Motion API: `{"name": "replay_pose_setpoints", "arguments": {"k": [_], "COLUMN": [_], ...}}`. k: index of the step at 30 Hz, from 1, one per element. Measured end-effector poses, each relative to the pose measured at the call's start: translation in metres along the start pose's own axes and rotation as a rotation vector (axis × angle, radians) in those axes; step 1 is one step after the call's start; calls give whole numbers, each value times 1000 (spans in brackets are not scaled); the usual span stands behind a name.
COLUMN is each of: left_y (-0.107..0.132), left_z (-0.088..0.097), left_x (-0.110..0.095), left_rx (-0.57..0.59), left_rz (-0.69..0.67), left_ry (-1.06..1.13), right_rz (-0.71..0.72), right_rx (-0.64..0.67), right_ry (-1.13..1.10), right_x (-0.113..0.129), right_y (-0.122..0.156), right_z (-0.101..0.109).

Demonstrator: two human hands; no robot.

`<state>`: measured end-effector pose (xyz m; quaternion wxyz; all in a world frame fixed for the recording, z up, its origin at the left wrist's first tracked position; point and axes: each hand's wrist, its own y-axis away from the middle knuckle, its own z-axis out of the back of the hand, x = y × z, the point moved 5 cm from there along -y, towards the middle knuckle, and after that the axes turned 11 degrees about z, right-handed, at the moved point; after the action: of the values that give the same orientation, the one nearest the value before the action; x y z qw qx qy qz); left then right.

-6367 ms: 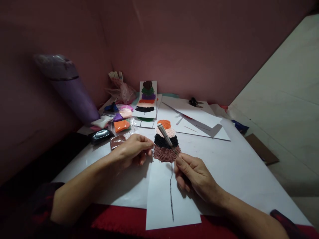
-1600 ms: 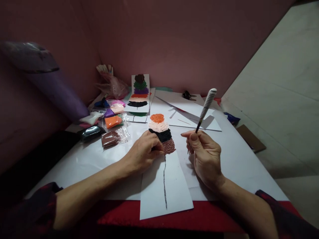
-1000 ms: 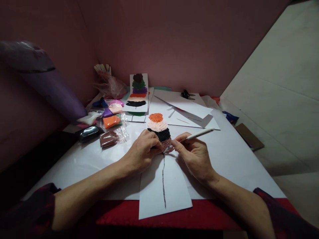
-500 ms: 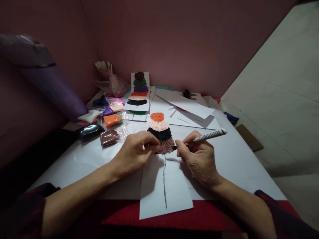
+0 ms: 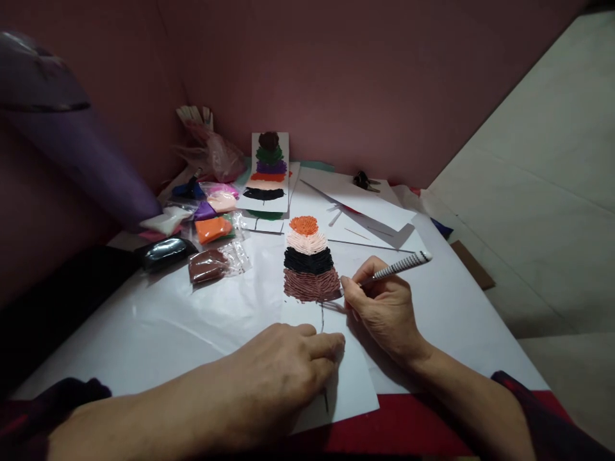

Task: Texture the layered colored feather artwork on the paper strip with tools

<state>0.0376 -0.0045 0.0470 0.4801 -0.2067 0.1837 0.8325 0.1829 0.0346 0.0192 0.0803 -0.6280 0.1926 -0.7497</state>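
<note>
A feather-shaped picture in textured clay-like bands of orange, pale peach, black and brown covers the upper part of a white card. A dark drawn line runs down from it. My left hand lies over the lower card, fingers stretched to the right and resting on it, hiding part of the line. At the right edge of the brown band, my right hand is closed around a slim pen-like tool with a black-and-white patterned handle. The tool's thin tip is at or near that edge; contact is unclear.
Left of the card lie bags of brown clay, black clay and orange clay. A finished-looking striped picture leans behind. Keys and loose paper are at the back. A purple roll stands left.
My left hand has left the brown band's left edge and come down onto the lower card. My right hand stays by the band's right edge with the tool. The view has shifted slightly.
</note>
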Motion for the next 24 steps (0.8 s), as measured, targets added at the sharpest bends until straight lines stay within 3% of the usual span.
{"name": "replay_pose_setpoints", "arguments": {"k": [15,24], "left_y": [1,1], "left_z": [-2,-1], "left_x": [2,2], "left_rx": [-55,-58], "left_rz": [-14,-26], "left_ry": [26,42], "right_rz": [11,-13], "right_rx": [48,-4], "right_ry": [15,-15], "right_x": [-1,-3], "right_y": [4,2], "right_z": [-2,0]}}
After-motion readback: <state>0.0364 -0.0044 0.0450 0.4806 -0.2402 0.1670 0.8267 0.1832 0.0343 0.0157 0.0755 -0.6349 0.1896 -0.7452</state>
